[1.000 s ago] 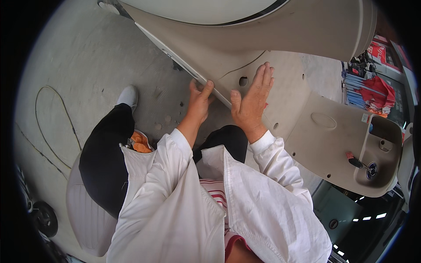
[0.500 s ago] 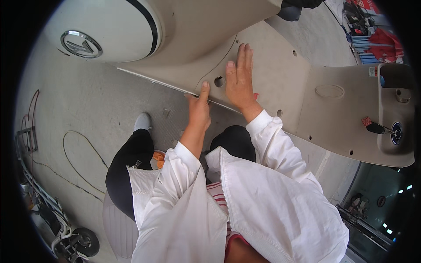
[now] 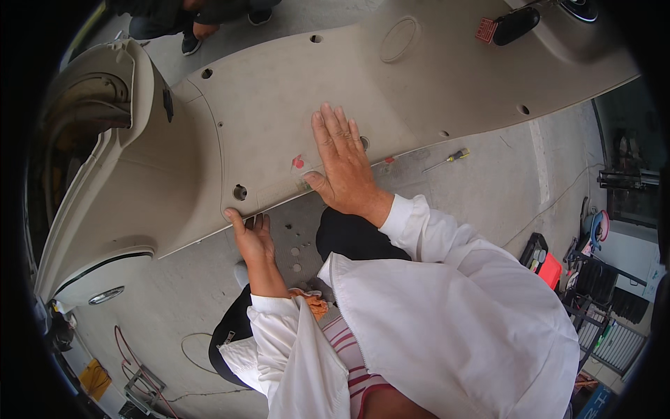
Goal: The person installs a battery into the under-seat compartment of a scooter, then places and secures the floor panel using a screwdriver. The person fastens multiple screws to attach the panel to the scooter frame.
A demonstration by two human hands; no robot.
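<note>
A beige plastic floorboard (image 3: 272, 84) of a scooter stretches across in front of me, with several round holes in it. My right hand (image 3: 342, 167) lies flat on its top, fingers straight and thumb out to the side. Beside that thumb is a small red-marked patch (image 3: 298, 162); what it is I cannot tell. At the near edge, my left hand (image 3: 257, 244) grips the floorboard. Its thumb rests on the rim close to a large hole (image 3: 240, 192), and its fingers reach underneath, where their tips are partly hidden.
The scooter's front body (image 3: 164, 160) rises at the left. A screwdriver (image 3: 455, 156) lies on the floor beyond the right forearm. Keys with a black fob (image 3: 516, 26) hang at upper right. Another person (image 3: 199, 17) crouches across the scooter. An orange cloth (image 3: 312, 304) is by my leg.
The view has swung round, bringing the screwdriver and crouching person into sight. My right hand's thumb is spread wider. My left hand is still at the floorboard's near edge.
</note>
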